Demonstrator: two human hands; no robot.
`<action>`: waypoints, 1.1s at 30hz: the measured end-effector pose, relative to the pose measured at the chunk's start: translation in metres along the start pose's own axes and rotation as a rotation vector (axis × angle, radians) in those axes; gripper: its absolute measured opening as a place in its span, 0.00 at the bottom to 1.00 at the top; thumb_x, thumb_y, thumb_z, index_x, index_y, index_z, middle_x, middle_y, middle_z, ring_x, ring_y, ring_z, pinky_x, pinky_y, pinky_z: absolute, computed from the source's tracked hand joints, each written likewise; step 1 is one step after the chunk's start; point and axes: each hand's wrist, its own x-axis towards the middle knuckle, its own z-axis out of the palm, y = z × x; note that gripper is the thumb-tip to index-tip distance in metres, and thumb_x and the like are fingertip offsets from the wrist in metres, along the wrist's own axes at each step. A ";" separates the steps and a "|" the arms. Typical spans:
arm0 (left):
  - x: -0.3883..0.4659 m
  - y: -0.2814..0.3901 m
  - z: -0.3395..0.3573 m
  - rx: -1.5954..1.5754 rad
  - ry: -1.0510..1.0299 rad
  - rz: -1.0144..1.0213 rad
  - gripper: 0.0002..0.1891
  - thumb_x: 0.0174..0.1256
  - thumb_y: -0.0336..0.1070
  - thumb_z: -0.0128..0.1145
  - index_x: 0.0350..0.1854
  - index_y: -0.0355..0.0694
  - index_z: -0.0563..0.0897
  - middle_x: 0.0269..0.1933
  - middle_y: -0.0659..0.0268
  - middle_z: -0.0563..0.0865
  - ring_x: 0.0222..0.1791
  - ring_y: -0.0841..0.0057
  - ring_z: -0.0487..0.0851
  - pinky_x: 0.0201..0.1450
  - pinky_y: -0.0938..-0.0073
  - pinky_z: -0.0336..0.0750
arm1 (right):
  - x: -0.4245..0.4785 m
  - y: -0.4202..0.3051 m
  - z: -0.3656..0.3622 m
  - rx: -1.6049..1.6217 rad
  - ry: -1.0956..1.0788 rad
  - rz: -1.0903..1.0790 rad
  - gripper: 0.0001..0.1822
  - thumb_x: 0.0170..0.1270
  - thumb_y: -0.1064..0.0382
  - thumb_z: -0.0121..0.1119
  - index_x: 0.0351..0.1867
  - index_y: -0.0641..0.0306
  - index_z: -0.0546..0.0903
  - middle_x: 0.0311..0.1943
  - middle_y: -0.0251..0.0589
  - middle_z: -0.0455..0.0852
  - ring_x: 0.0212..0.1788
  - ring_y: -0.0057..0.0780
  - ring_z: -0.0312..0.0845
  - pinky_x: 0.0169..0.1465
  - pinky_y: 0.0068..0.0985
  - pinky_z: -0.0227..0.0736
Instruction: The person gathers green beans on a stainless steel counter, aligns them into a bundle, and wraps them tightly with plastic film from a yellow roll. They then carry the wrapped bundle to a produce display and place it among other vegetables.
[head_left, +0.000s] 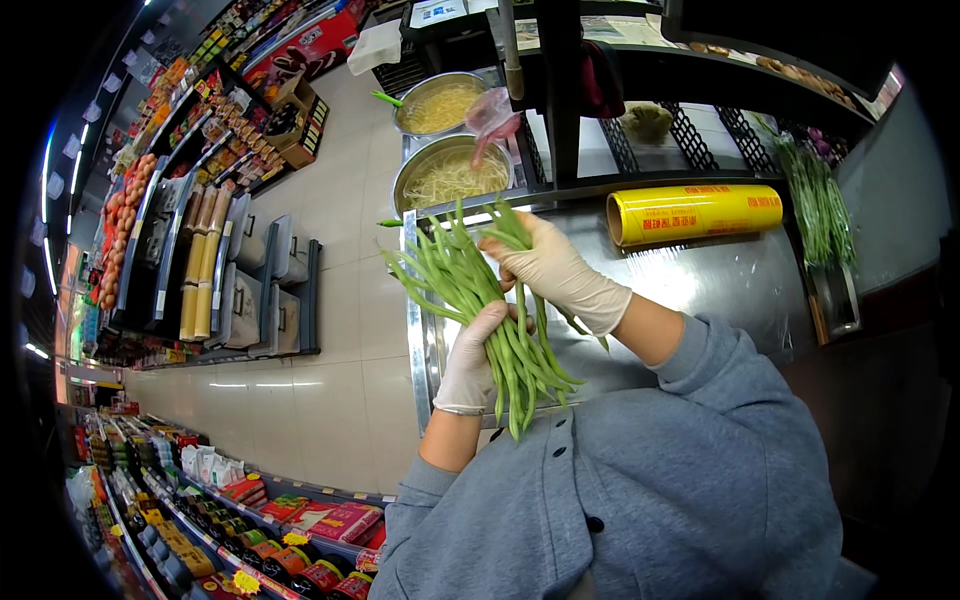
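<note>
A thick bundle of long green beans (457, 281) is gripped around its middle by my left hand (474, 360), which wears a white glove. The beans hang past the hand at both ends, above the near left part of a stainless steel worktop (675, 292). My right hand (559, 274), gloved too, pinches a smaller bunch of green beans (510, 225) just right of the bundle. Some bean ends dangle below the right palm. The fingertips of both hands are partly hidden by beans.
A yellow roll of cling film (694, 215) lies at the worktop's back. Metal bowls of bean sprouts (457, 176) and pale shreds (442, 105) stand beyond the left corner. Bundled green stalks (817, 202) lie at the right. Store shelves (277, 517) flank the tiled floor (330, 375).
</note>
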 end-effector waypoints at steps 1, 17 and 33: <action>-0.001 0.000 0.002 0.048 0.029 -0.040 0.16 0.66 0.39 0.59 0.52 0.37 0.76 0.41 0.54 0.83 0.40 0.64 0.84 0.42 0.60 0.83 | 0.000 0.000 0.004 -0.036 -0.013 0.001 0.14 0.63 0.62 0.64 0.47 0.65 0.77 0.31 0.30 0.81 0.31 0.15 0.74 0.39 0.18 0.72; -0.015 0.010 0.022 0.155 0.125 0.012 0.18 0.65 0.38 0.63 0.54 0.39 0.77 0.45 0.62 0.84 0.40 0.71 0.85 0.42 0.66 0.83 | 0.008 0.017 0.008 -0.043 0.002 -0.014 0.10 0.65 0.63 0.64 0.41 0.65 0.77 0.27 0.31 0.81 0.23 0.18 0.73 0.27 0.19 0.69; -0.009 -0.009 0.013 -0.164 0.047 -0.049 0.16 0.69 0.47 0.58 0.54 0.45 0.80 0.37 0.70 0.84 0.34 0.79 0.84 0.37 0.71 0.82 | 0.010 0.017 -0.004 0.161 0.109 0.034 0.13 0.69 0.52 0.59 0.34 0.60 0.80 0.24 0.30 0.78 0.21 0.18 0.70 0.23 0.19 0.68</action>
